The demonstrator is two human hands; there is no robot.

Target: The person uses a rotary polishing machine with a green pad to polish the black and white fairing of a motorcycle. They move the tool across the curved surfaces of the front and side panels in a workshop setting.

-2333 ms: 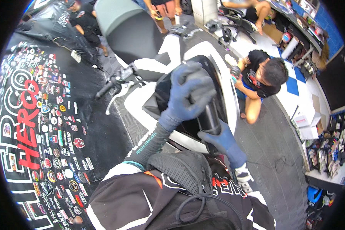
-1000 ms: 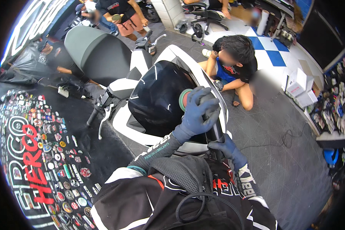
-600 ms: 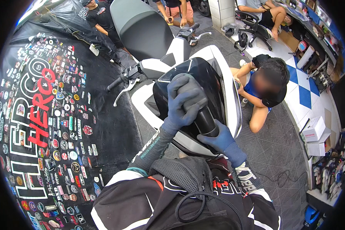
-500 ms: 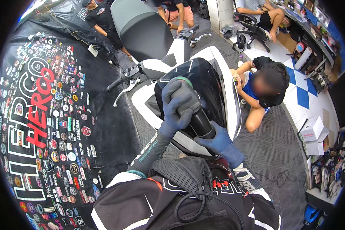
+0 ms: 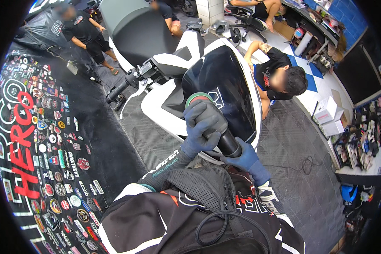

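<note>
Both my hands wear dark blue gloves and hold a black handheld polisher (image 5: 229,143) with a round green-and-red pad (image 5: 199,98). My left hand (image 5: 202,132) is wrapped over the polisher's head, just behind the pad. Around the lower end of the handle closes my right hand (image 5: 244,160). The pad is over the lower left part of a glossy dark windscreen (image 5: 228,80) on a white scooter (image 5: 158,106); whether it touches the surface I cannot tell.
A person (image 5: 283,78) crouches close to the scooter's right side. Another person (image 5: 86,31) stands at the upper left, and a third (image 5: 169,19) is behind the seat (image 5: 146,34). A cable (image 5: 309,163) lies on the grey floor. White boxes (image 5: 328,114) stand at right.
The polisher's pad has shifted toward the windscreen's lower left edge and tilted, so its red-and-green side shows more. My view has shifted too. Both hands keep their grip.
</note>
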